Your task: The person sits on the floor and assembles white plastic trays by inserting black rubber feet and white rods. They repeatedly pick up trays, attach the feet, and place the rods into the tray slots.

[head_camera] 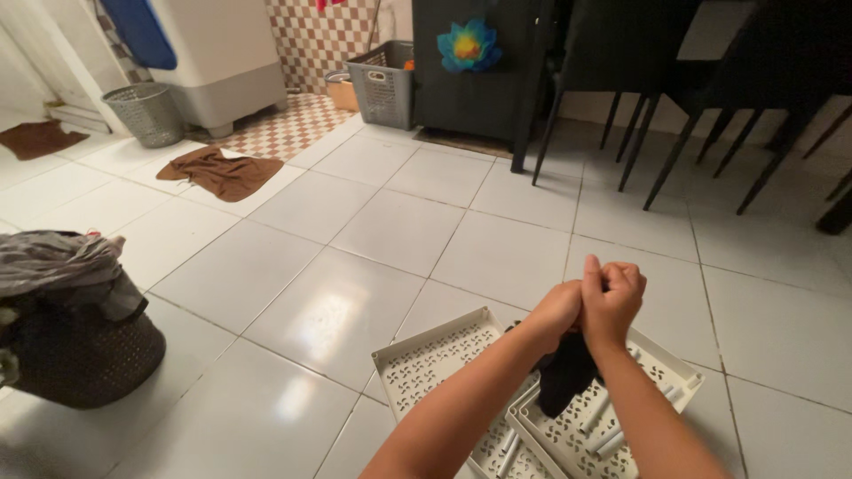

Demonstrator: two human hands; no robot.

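Black cloth [565, 377] is hanging bunched from two fists that are closing tight around its upper end; the fingers [621, 282] of the right hand [611, 306] are curling fully shut over it, and the left hand [557, 310] is pressing against the right, also clenching the fabric, so that the grip looks like a wringing or twisting hold; both forearms are reaching forward together, probably to keep the piece over the perforated cream trays [439, 359] lying on the white tiled floor [399, 231] just beneath; the garment is looking small, dark and limp, its shape too crumpled to tell; farther out, a dark wicker basket [84, 355] heaped with grey laundry is standing to the left, a brown rag [222, 173] is lying on the tiles, and a grey plastic crate [383, 84] is sitting near a dark cabinet [470, 71].
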